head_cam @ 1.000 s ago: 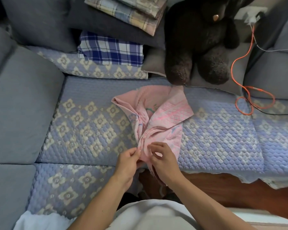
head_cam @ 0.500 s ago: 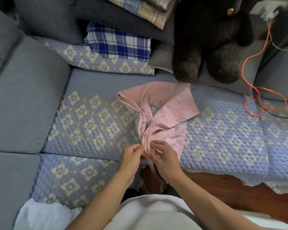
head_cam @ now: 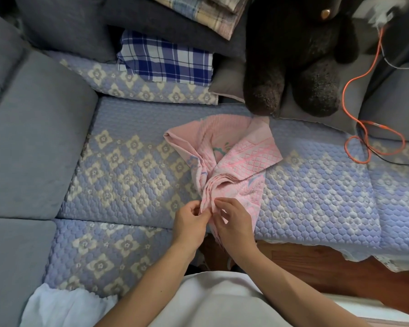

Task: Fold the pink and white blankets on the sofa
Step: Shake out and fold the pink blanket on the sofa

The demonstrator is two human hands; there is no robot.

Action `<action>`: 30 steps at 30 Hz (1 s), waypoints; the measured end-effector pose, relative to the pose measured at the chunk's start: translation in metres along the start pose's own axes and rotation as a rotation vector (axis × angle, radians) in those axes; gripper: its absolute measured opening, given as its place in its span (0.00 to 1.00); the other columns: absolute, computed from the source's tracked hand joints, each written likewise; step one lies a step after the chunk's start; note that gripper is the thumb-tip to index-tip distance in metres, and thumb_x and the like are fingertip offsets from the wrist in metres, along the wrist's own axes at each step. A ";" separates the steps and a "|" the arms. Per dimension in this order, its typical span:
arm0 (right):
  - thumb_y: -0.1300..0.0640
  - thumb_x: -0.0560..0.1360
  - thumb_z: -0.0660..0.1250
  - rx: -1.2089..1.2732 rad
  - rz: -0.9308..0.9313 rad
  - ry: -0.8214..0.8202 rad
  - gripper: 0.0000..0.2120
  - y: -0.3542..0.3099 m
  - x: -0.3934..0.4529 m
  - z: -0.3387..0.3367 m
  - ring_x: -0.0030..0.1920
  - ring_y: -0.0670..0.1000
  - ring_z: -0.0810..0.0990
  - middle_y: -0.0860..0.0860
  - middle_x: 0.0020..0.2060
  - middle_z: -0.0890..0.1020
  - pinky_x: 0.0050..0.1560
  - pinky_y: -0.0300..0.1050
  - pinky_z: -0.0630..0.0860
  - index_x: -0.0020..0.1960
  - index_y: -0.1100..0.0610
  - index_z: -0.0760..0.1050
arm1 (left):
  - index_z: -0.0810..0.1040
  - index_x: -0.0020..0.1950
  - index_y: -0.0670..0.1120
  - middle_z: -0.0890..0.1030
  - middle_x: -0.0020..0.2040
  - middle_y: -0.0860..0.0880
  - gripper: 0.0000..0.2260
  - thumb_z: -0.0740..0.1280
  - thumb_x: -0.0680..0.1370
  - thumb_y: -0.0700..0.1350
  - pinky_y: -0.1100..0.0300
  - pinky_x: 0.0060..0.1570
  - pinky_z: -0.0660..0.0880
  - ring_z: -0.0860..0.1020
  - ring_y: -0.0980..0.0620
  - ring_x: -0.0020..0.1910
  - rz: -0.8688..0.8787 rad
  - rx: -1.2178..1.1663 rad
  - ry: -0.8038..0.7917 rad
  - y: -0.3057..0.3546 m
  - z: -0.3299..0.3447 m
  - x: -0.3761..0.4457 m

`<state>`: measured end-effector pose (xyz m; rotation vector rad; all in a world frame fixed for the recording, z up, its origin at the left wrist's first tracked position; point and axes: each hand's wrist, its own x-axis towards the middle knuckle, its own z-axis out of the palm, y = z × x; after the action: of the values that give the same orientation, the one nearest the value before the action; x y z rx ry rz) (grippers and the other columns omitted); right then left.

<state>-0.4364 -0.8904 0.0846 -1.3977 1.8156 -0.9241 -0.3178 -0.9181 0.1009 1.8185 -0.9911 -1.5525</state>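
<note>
Pink blanket: one, bunched on the sofa cover, centre, near edge gathered.
Left hand: pinches the gathered edge, apparently sorting layers.
Right hand: pinches the same edge alongside.
White blanket: one, near left, untouched.
Folded plaid cloths: two visible, far.

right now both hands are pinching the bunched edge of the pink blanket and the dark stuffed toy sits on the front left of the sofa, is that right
Not quite. In the head view both hands, left and right, do pinch the bunched edge of the pink blanket, but the dark stuffed toy sits at the back right of the sofa, beyond the blanket.
</note>
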 end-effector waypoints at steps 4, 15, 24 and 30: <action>0.65 0.76 0.69 -0.130 -0.031 0.073 0.08 0.004 0.001 -0.003 0.50 0.45 0.81 0.46 0.52 0.82 0.51 0.39 0.78 0.53 0.60 0.84 | 0.85 0.45 0.52 0.87 0.42 0.54 0.05 0.70 0.78 0.44 0.45 0.53 0.82 0.85 0.49 0.47 -0.024 -0.007 -0.005 0.001 -0.001 0.003; 0.53 0.78 0.64 -0.325 -0.244 -0.031 0.13 -0.005 0.001 0.002 0.51 0.52 0.77 0.54 0.53 0.79 0.51 0.41 0.75 0.51 0.63 0.79 | 0.85 0.42 0.47 0.85 0.40 0.44 0.11 0.67 0.81 0.48 0.39 0.52 0.81 0.84 0.44 0.45 -0.025 -0.026 -0.026 0.001 -0.008 0.005; 0.60 0.75 0.69 -0.387 -0.245 -0.052 0.06 -0.002 0.002 0.006 0.47 0.54 0.77 0.54 0.50 0.78 0.43 0.46 0.76 0.48 0.61 0.76 | 0.86 0.42 0.49 0.86 0.40 0.47 0.12 0.67 0.81 0.47 0.41 0.51 0.82 0.85 0.44 0.46 -0.012 0.029 -0.075 -0.004 -0.014 0.007; 0.64 0.74 0.68 -0.320 -0.080 0.066 0.02 0.001 0.003 0.003 0.42 0.53 0.79 0.51 0.46 0.80 0.39 0.41 0.71 0.46 0.60 0.79 | 0.86 0.44 0.51 0.87 0.41 0.50 0.10 0.67 0.80 0.51 0.41 0.51 0.82 0.85 0.45 0.47 -0.009 0.051 -0.095 -0.005 -0.012 0.005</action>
<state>-0.4347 -0.8937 0.0819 -1.6612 2.0376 -0.7490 -0.3047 -0.9203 0.0964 1.8002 -1.0759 -1.6464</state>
